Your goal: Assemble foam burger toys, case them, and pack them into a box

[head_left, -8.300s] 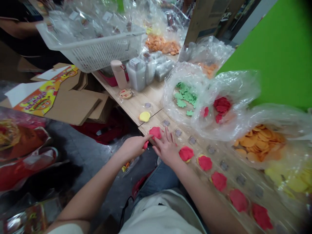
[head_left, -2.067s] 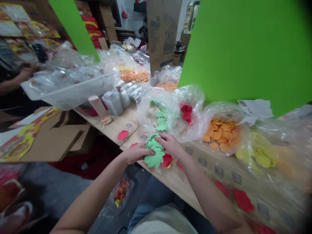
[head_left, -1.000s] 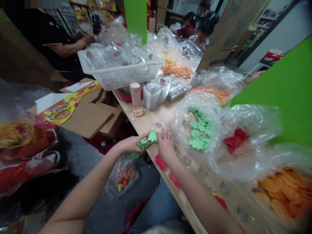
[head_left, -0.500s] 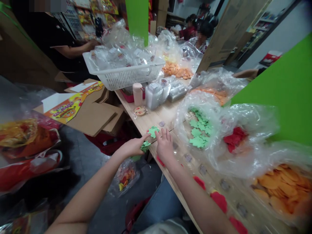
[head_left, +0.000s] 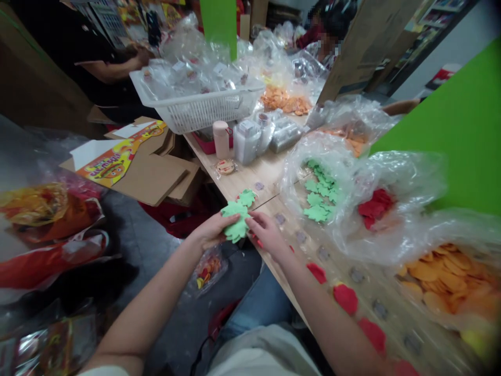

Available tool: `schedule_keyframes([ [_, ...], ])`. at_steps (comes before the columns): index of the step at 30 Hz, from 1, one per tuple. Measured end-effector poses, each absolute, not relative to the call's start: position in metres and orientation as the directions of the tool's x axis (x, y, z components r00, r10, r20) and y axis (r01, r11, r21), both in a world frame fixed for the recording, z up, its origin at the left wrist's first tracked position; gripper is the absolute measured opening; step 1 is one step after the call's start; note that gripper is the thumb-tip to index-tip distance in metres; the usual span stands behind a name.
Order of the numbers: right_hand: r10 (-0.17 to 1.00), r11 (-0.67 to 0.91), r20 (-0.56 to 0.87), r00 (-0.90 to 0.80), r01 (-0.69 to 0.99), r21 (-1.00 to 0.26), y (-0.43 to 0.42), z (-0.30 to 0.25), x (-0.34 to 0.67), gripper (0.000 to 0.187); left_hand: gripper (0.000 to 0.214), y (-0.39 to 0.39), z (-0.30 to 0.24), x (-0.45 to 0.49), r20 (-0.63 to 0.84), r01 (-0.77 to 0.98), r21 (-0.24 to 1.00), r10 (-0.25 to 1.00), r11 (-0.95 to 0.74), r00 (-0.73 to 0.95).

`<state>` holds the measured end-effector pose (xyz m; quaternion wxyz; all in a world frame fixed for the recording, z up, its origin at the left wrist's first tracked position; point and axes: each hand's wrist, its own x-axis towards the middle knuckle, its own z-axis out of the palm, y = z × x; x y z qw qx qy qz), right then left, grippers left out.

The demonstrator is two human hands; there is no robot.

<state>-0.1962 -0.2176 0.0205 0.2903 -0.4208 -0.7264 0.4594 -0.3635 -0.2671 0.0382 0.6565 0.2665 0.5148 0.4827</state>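
My left hand is closed on flat green leaf-shaped pieces, its thumb lying across the top one. My right hand meets their right edge with thumb and forefinger pinched there. The fingertips partly hide how many pieces are held. Just beyond, another green leaf-shaped piece lies at the table edge, with a bit of red showing under it. Red scalloped pieces lie in a row along the near edge, some hidden by my right forearm.
Clear plastic bags hold green pieces, red pieces and orange discs on the table. Behind stand a white basket of packets and a pink bottle. Flat cardboard lies left. A co-worker stands far left.
My left hand has lifted and turned the green pieces face up, back from the table edge. My right hand has moved off the lying green piece to the held ones.
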Motion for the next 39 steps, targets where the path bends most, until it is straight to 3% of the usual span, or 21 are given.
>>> schedule_keyframes([
  [2,0.891,0.210,0.047,-0.452,0.319,-0.924,-0.233,0.022,-0.192,0.029,0.033,-0.283,0.033,-0.347,-0.503,-0.576,0.697,0.864,0.427,0.032],
  [7,0.920,0.332,0.218,-0.325,0.355,-0.874,-0.258,0.029,-0.168,0.017,0.018,-0.305,0.023,-0.320,-0.628,-0.789,0.466,0.778,0.401,0.024],
  [10,0.979,0.093,0.060,-0.193,0.168,-0.981,-0.254,0.031,-0.142,0.022,0.017,-0.309,0.014,-0.318,-0.649,-0.785,0.488,0.760,0.383,-0.033],
  [13,0.990,-0.123,-0.120,-0.078,-0.029,-0.992,-0.240,0.030,-0.121,0.029,0.023,-0.314,0.010,-0.326,-0.644,-0.756,0.543,0.759,0.366,-0.095],
  [17,0.947,-0.212,-0.217,-0.239,0.047,-0.976,-0.229,0.021,-0.123,0.029,0.040,-0.322,0.010,-0.337,-0.610,-0.677,0.621,0.786,0.395,-0.100],
  [20,0.935,-0.014,-0.131,-0.328,0.334,-0.942,-0.229,0.007,-0.137,0.018,0.055,-0.327,0.013,-0.335,-0.549,-0.526,0.718,0.835,0.456,-0.025],
  [23,0.937,0.294,0.084,-0.339,0.633,-0.716,-0.227,-0.007,-0.145,0.014,0.065,-0.326,0.017,-0.329,-0.485,-0.290,0.824,0.871,0.487,0.082],
  [27,0.912,0.404,0.186,-0.365,0.730,-0.551,-0.225,-0.009,-0.141,0.020,0.062,-0.315,0.022,-0.325,-0.336,0.208,0.932,0.922,0.296,0.194],
  [30,0.906,0.423,0.211,-0.367,0.775,-0.470,-0.237,0.001,-0.132,0.026,0.064,-0.305,0.022,-0.323,-0.303,0.560,0.822,0.911,0.102,0.279],
  [32,0.893,0.451,0.207,-0.400,0.806,-0.384,-0.254,0.007,-0.128,0.027,0.069,-0.298,0.020,-0.321,-0.309,0.705,0.709,0.907,0.020,0.286],
  [36,0.881,0.473,0.152,-0.449,0.844,-0.251,-0.293,0.007,-0.131,0.040,0.073,-0.292,0.021,-0.317,-0.310,0.832,0.545,0.899,-0.099,0.310],
  [39,0.879,0.476,0.119,-0.461,0.847,-0.237,-0.300,0.002,-0.135,0.048,0.070,-0.296,0.029,-0.320,-0.298,0.833,0.546,0.908,-0.093,0.296],
])
